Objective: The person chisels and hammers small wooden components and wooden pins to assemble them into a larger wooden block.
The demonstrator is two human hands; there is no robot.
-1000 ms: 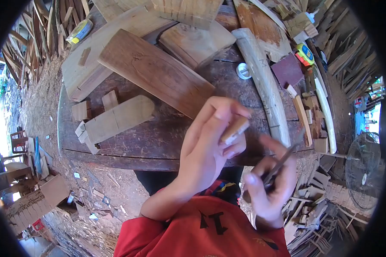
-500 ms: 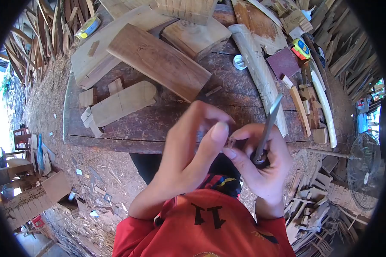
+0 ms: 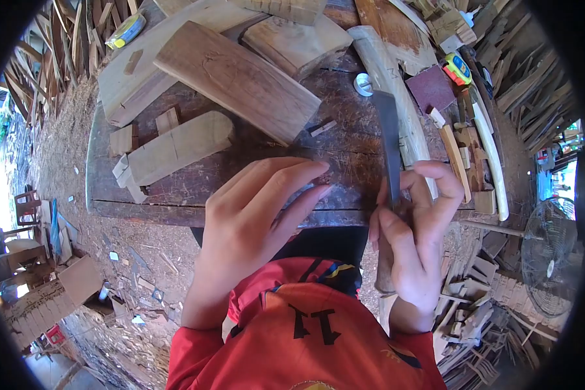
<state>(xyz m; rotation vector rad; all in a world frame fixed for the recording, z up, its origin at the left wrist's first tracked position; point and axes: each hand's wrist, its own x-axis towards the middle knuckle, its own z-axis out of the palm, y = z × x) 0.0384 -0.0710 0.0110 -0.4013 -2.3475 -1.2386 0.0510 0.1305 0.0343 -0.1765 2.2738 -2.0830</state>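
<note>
My right hand [image 3: 416, 227] is closed around a knife [image 3: 388, 146], its dark blade pointing up and away over the table. Part of the wooden handle shows below my fingers. To the left, my left hand [image 3: 250, 205] hovers above the front edge of the table, thumb and fingertips slightly apart, with nothing visible between them. A small wood piece [image 3: 323, 128] lies on the tabletop beyond that hand. The wide brown board [image 3: 240, 81] rests farther back, and a pale block with a rounded end [image 3: 179, 149] lies to the left.
On the dark wooden table [image 3: 351, 169], a long pale pole [image 3: 390, 84], sandpaper [image 3: 430, 89], a yellow tape measure [image 3: 457, 69] and wood strips lie on the right. A second tape measure [image 3: 126, 31] sits far left. A fan [image 3: 549, 253] stands at right.
My hands have moved apart, the left one leftward and the right one slightly right. The knife has swung from slanting right to nearly upright. The small piece formerly at my fingertips no longer shows.
</note>
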